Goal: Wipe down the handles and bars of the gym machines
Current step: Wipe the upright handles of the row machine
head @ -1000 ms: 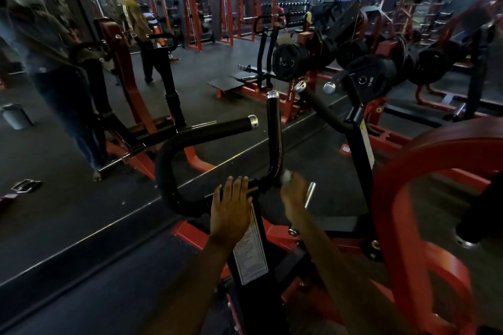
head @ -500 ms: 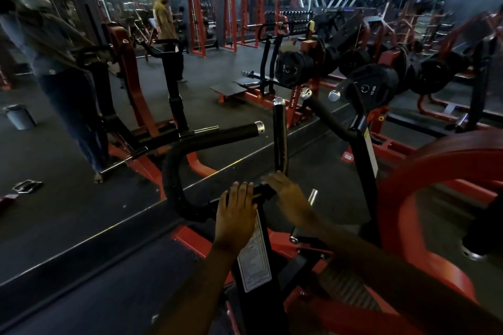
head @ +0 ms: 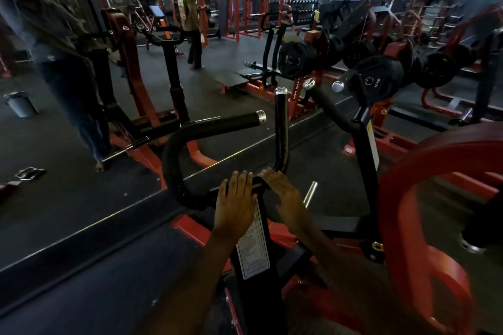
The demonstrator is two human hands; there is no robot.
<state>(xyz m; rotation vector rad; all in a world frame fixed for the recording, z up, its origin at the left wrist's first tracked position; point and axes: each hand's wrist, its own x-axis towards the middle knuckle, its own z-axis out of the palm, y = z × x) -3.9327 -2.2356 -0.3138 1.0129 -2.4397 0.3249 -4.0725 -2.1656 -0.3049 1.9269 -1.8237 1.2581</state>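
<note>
A grey bin (head: 20,103) is seen far left on the floor. The black handlebar (head: 217,128) of the machine is located centre, curving left and upward. Its base is covered by the left hand (head: 235,204), fingers flat and extended, and just beside it by the right hand (head: 285,196), likewise flat. A red frame (head: 408,198) is seen at right.
</note>
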